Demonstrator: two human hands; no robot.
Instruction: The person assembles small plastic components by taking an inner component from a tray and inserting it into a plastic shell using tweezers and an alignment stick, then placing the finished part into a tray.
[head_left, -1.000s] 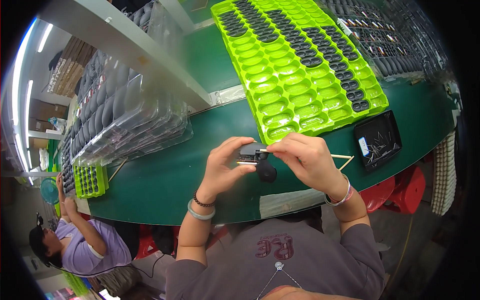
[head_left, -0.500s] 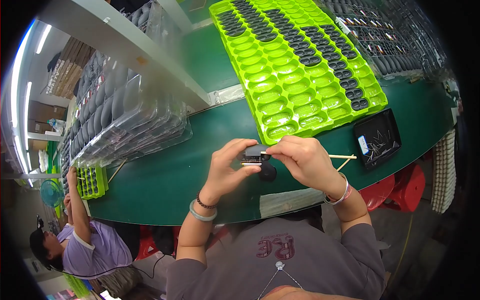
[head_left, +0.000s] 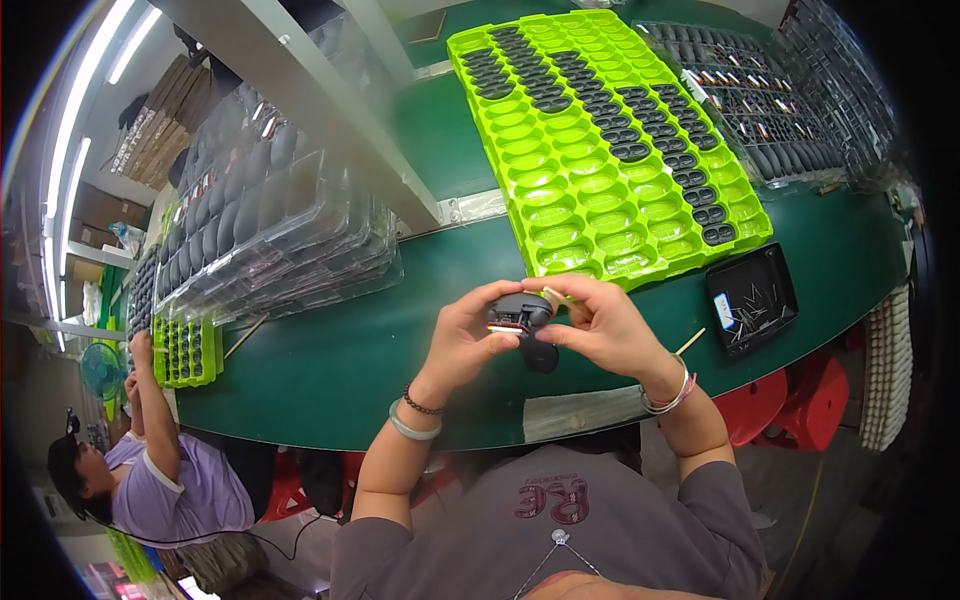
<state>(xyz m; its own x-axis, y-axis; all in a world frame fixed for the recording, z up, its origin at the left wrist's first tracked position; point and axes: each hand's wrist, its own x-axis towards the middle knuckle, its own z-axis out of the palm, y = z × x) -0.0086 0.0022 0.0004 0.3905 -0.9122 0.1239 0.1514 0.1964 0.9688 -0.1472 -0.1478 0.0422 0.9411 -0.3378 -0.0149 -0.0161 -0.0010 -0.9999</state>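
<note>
Pinching black part [head_left: 524, 318] | left hand [head_left: 463, 338], right hand [head_left: 600, 325] | wrists bent inward

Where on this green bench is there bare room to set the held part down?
Bare green top lies between the clear tray stacks and the left hand. A narrower strip runs between the lime tray and both hands. Right of the right hand, the black dish crowds it.

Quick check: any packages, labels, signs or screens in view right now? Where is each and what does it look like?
Label: small white-and-blue rectangle lying in the black tray, right of the hands.
Clear blister packs: stacked at left on the green table, see-through, holding dark oval parts.
Cardboard boxes: brown, stacked far upper left.
Signs, screens: none visible.
</note>
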